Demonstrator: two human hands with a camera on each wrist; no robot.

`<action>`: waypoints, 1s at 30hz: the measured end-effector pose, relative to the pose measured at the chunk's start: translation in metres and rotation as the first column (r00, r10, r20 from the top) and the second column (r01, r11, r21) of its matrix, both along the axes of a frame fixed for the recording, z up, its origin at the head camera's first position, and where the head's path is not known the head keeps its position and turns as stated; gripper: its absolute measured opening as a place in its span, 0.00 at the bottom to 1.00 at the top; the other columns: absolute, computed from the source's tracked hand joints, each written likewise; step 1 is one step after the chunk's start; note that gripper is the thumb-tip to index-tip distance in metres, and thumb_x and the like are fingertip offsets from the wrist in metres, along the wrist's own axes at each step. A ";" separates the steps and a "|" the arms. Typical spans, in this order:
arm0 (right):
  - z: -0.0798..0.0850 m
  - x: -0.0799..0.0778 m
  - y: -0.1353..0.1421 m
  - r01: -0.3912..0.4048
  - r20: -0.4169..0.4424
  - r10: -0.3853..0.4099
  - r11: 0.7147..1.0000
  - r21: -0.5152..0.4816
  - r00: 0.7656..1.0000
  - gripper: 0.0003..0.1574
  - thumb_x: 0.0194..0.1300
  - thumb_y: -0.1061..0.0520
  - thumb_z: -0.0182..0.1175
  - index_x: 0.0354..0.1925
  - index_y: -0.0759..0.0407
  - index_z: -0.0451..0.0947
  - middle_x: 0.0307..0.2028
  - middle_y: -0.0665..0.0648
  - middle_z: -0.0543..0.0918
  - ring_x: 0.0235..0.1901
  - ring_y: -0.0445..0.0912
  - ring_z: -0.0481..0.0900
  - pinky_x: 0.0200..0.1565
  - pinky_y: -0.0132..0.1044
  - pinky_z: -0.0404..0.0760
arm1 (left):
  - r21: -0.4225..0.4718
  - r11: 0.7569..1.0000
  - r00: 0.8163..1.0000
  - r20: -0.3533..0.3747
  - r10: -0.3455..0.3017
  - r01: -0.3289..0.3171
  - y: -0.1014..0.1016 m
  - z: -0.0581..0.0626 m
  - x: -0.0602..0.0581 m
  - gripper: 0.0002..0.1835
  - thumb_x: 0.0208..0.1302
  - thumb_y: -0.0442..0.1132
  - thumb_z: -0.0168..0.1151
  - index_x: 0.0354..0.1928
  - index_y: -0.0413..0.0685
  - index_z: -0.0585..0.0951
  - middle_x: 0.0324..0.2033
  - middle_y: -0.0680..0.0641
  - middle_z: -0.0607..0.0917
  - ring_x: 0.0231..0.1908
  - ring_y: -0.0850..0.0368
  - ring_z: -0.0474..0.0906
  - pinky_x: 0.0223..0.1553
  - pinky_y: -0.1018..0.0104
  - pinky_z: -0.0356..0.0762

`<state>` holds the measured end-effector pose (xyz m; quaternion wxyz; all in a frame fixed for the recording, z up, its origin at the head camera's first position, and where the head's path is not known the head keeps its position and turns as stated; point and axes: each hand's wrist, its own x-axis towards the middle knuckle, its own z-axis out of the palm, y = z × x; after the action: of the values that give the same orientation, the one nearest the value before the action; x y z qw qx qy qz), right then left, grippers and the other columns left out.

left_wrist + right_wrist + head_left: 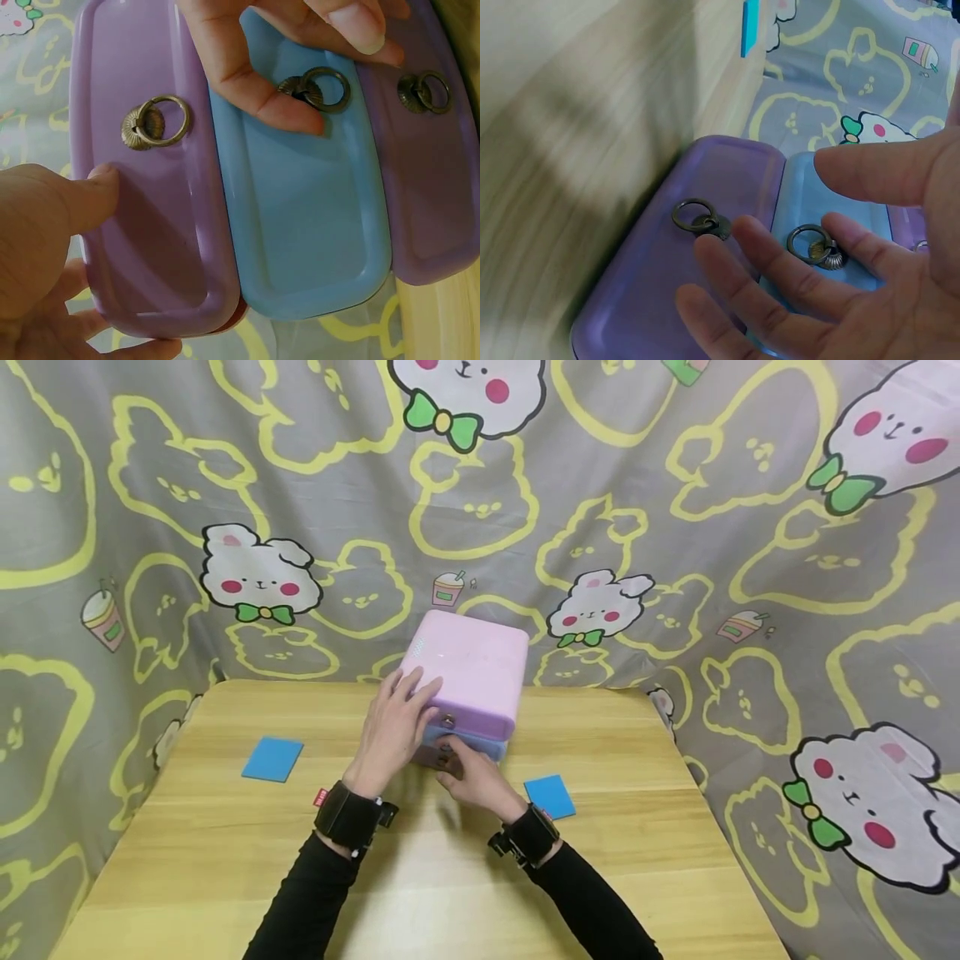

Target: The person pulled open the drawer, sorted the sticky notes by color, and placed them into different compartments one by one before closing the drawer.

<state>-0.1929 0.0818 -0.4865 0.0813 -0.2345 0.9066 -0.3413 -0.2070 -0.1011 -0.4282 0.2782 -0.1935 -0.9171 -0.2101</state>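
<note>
A small chest of drawers (472,660) stands at the back of the table, its pink top tilted toward me. Its front has a purple drawer (161,247) on top, a blue drawer (307,225) in the middle and a purple drawer (705,300) at the bottom, each with a bronze ring pull. My left hand (393,722) rests on the upper left corner, fingers spread over the top and side, thumb against the top drawer's front. At the blue drawer's ring pull (810,244) is my right hand (476,777), index finger beside the ring, thumb apart, other fingers loosely extended.
One blue square (272,759) lies flat on the wooden table (420,893) to the left of the chest, and another blue square (551,797) lies to the right, near my right wrist. A grey patterned curtain (480,527) hangs behind and along both sides.
</note>
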 end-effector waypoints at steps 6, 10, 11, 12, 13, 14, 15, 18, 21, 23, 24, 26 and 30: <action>-0.004 -0.001 0.001 0.011 0.018 -0.012 1.000 0.018 1.000 0.34 0.69 0.54 0.64 0.69 0.48 0.65 0.52 0.64 0.86 0.48 0.54 0.86 0.43 0.44 0.86 | -0.004 1.000 0.998 0.056 -0.005 0.005 0.001 0.001 0.002 0.33 0.58 0.38 0.75 0.66 0.52 0.77 0.68 0.36 0.74 0.70 0.32 0.66 0.67 0.36 0.70; -0.007 -0.001 0.002 -0.008 0.018 0.008 1.000 0.002 1.000 0.35 0.69 0.54 0.64 0.70 0.46 0.63 0.56 0.66 0.84 0.53 0.57 0.85 0.48 0.50 0.86 | -0.014 1.000 0.998 0.056 0.023 -0.023 0.003 -0.002 0.001 0.44 0.43 0.35 0.84 0.67 0.54 0.76 0.70 0.37 0.73 0.70 0.32 0.65 0.66 0.35 0.71; -0.008 0.000 0.003 -0.015 0.010 0.015 1.000 -0.001 1.000 0.36 0.68 0.54 0.64 0.70 0.46 0.63 0.56 0.66 0.84 0.54 0.57 0.85 0.49 0.52 0.86 | -0.014 0.999 0.998 0.050 0.033 -0.032 0.003 -0.004 0.000 0.45 0.41 0.35 0.84 0.66 0.54 0.76 0.69 0.37 0.73 0.70 0.32 0.65 0.66 0.35 0.71; -0.008 0.000 0.003 -0.024 0.003 0.024 1.000 -0.004 1.000 0.36 0.68 0.54 0.64 0.70 0.47 0.62 0.57 0.67 0.83 0.54 0.57 0.85 0.50 0.53 0.86 | -0.013 0.999 0.998 0.039 0.041 -0.040 0.003 -0.005 -0.001 0.45 0.41 0.35 0.85 0.66 0.55 0.76 0.69 0.38 0.74 0.69 0.33 0.66 0.64 0.36 0.72; -0.009 0.000 0.003 -0.032 -0.007 0.032 0.999 -0.005 0.999 0.37 0.68 0.54 0.65 0.71 0.47 0.62 0.59 0.66 0.82 0.55 0.58 0.85 0.51 0.53 0.86 | -0.013 0.999 0.998 0.029 0.048 -0.048 0.003 -0.007 -0.001 0.44 0.41 0.36 0.85 0.65 0.55 0.77 0.69 0.38 0.74 0.68 0.34 0.66 0.63 0.37 0.73; -0.009 0.000 0.004 -0.041 -0.019 0.041 0.999 -0.005 0.999 0.38 0.68 0.54 0.65 0.71 0.48 0.62 0.61 0.66 0.81 0.55 0.58 0.85 0.52 0.54 0.86 | -0.011 0.999 0.998 0.022 0.053 -0.053 0.003 -0.008 -0.002 0.43 0.41 0.36 0.84 0.65 0.56 0.77 0.68 0.38 0.75 0.68 0.34 0.67 0.62 0.38 0.74; -0.010 0.001 0.004 -0.050 -0.032 0.049 0.999 -0.003 0.998 0.38 0.68 0.55 0.65 0.72 0.48 0.61 0.62 0.66 0.81 0.55 0.58 0.85 0.53 0.54 0.86 | -0.012 0.998 0.998 0.018 0.061 -0.060 0.003 -0.009 -0.002 0.43 0.42 0.37 0.84 0.65 0.56 0.77 0.68 0.39 0.75 0.67 0.35 0.67 0.61 0.39 0.74; -0.011 0.003 0.004 -0.066 -0.059 0.066 0.998 -0.007 0.996 0.40 0.68 0.56 0.65 0.73 0.50 0.61 0.66 0.65 0.78 0.56 0.58 0.85 0.55 0.53 0.85 | -0.024 0.997 0.997 0.015 0.080 -0.079 0.003 -0.011 -0.004 0.41 0.44 0.37 0.83 0.64 0.58 0.77 0.68 0.39 0.75 0.66 0.37 0.67 0.58 0.42 0.75; -0.013 0.005 0.005 -0.066 -0.078 0.065 0.998 -0.017 0.995 0.40 0.68 0.57 0.64 0.74 0.51 0.61 0.66 0.65 0.78 0.56 0.58 0.84 0.55 0.53 0.85 | -0.029 0.996 0.996 0.018 0.089 -0.088 0.003 -0.012 -0.005 0.41 0.45 0.37 0.83 0.64 0.58 0.77 0.68 0.40 0.75 0.66 0.37 0.67 0.57 0.42 0.75; -0.015 0.006 0.005 -0.060 -0.085 0.058 0.998 -0.028 0.995 0.42 0.68 0.58 0.64 0.75 0.51 0.60 0.66 0.66 0.77 0.57 0.59 0.84 0.56 0.54 0.84 | -0.030 0.996 0.996 0.009 0.089 -0.089 0.003 -0.013 -0.005 0.41 0.44 0.38 0.83 0.64 0.58 0.77 0.68 0.40 0.75 0.66 0.37 0.67 0.57 0.42 0.75; -0.015 0.007 0.005 -0.055 -0.088 0.052 0.998 -0.034 0.995 0.42 0.68 0.59 0.64 0.75 0.51 0.60 0.66 0.66 0.77 0.58 0.60 0.83 0.57 0.54 0.84 | -0.033 0.995 0.996 -0.001 0.089 -0.089 0.003 -0.013 -0.005 0.41 0.44 0.38 0.83 0.64 0.58 0.77 0.67 0.40 0.75 0.65 0.37 0.67 0.56 0.43 0.75; -0.016 0.008 0.006 -0.045 -0.089 0.042 0.998 -0.041 0.995 0.43 0.68 0.59 0.63 0.76 0.50 0.59 0.67 0.66 0.76 0.60 0.60 0.82 0.58 0.55 0.83 | -0.038 0.995 0.996 -0.009 0.090 -0.090 0.003 -0.013 -0.006 0.41 0.45 0.38 0.83 0.65 0.58 0.77 0.67 0.40 0.75 0.65 0.37 0.68 0.55 0.43 0.75; -0.021 0.011 0.007 -0.057 -0.099 0.054 0.998 -0.025 0.994 0.38 0.69 0.59 0.62 0.74 0.51 0.64 0.68 0.64 0.76 0.62 0.59 0.81 0.61 0.55 0.82 | -0.054 0.994 0.995 -0.004 0.096 -0.096 0.004 -0.014 -0.006 0.41 0.46 0.39 0.83 0.65 0.57 0.76 0.67 0.39 0.75 0.65 0.36 0.68 0.55 0.43 0.75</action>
<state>-0.1816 0.0885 -0.5070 0.0427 -0.2774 0.8977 -0.3395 -0.2129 -0.0968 -0.4417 0.2832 -0.1567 -0.9305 -0.1715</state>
